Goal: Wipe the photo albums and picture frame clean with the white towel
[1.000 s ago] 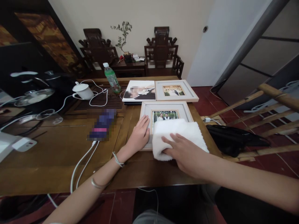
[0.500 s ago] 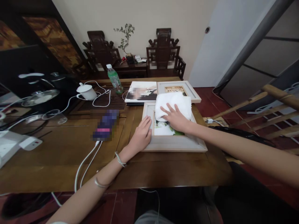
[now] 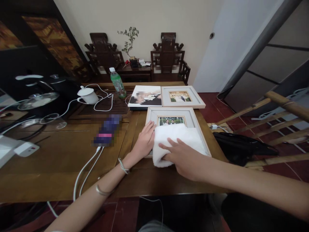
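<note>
A light wooden picture frame (image 3: 171,111) lies flat near the table's right end, its photo partly hidden under a folded white towel (image 3: 177,133). My right hand (image 3: 185,156) grips the towel at its near side, over the frame's lower part. Against the frame's left edge rests my left hand (image 3: 144,140), fingers stretched out and holding nothing. Behind lie a second framed photo (image 3: 180,96) and a white-edged photo panel (image 3: 145,96), side by side.
Left on the wooden table (image 3: 116,177) are a phone (image 3: 107,130) with white cables, a green-labelled bottle (image 3: 118,83), a white lidded cup (image 3: 88,95), a glass-lidded pot (image 3: 40,101) and a power strip (image 3: 9,149). Bamboo rails (image 3: 282,103) stand at the right.
My right hand has drawn the towel from the frame's upper part toward its near edge, uncovering the upper photo and the framed photo behind. My left hand stays at the frame's left edge.
</note>
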A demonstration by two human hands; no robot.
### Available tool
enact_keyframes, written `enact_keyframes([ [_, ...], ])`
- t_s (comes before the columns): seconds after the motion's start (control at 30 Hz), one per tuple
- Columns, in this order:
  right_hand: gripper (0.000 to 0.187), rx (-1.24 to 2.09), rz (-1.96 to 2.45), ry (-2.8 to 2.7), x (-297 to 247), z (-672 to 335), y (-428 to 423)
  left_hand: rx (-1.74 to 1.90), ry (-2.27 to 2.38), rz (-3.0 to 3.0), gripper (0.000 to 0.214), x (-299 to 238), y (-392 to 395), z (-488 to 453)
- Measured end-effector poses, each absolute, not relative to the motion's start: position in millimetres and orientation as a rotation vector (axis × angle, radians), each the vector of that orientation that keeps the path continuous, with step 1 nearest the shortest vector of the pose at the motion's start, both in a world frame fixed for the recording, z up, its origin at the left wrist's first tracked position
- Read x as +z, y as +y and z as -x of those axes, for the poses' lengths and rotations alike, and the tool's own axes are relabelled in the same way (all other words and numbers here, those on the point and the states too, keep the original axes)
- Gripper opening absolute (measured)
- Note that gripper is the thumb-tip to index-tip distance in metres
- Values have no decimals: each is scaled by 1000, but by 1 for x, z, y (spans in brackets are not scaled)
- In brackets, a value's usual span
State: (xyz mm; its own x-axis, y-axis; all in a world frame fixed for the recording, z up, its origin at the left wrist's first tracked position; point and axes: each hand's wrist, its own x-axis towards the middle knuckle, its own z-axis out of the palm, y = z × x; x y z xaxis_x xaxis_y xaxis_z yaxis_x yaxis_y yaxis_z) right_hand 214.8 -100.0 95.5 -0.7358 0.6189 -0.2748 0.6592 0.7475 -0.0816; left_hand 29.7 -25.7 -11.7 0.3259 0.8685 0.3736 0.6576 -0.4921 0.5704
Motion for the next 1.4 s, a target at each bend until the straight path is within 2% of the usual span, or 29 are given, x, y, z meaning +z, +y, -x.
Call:
enact_keyframes([
  [0.27,39,255,-1147,2718,56,-203,-48,963,1380,-2216,49,-13,-24,-30],
  [0.53,36,451,-1329,2640,55,-218,23,938,1312,-2353,51,-15,-23,-25],
  [0.73,43,363,-1391,2583,52,-245,2,978,1287,-2389,49,-16,-25,-25],
  [1.17,58,-268,-1165,2575,94,-226,-114,929,1333,-2423,45,-17,-25,-27],
  [1.4,51,-83,-1128,2723,72,-228,-95,921,1312,-2429,46,-20,-23,-24],
])
